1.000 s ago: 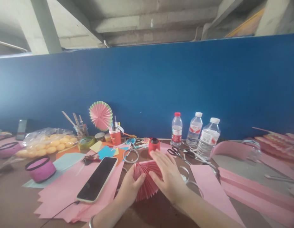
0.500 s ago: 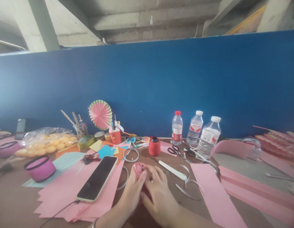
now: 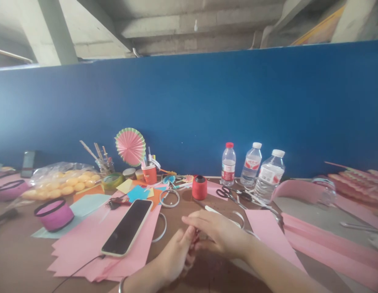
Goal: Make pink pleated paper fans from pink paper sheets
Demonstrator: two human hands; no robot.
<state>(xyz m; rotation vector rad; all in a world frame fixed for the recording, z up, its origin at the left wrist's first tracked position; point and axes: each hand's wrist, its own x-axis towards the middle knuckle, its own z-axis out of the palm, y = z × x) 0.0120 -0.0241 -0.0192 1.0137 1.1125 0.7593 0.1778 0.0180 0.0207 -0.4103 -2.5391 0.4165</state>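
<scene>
Low in the middle of the head view, my left hand (image 3: 176, 254) has its fingers curled, and whatever lies inside them is hidden. My right hand (image 3: 218, 232) reaches across from the right, its fingers together and touching the left thumb and fingertips. Behind the hands stands a red thread spool (image 3: 199, 188). A white plastic tool (image 3: 213, 210) lies partly covered by the right hand. To the left, a black-screened phone (image 3: 128, 228) rests on pink paper sheets (image 3: 82, 248). A pink paper strip (image 3: 262, 226) is to the right.
Three water bottles (image 3: 228, 167) and black scissors (image 3: 227, 193) stand or lie behind, right of centre. At the left are a purple ring-shaped item (image 3: 54, 215), a bag of yellow balls (image 3: 67, 185) and a red cup (image 3: 150, 175). A blue wall (image 3: 189, 106) rises behind.
My right hand has moved up and right, turning across the left fingertips. My left hand has shifted right and lower and its fingers have curled. The pink piece between them is no longer visible.
</scene>
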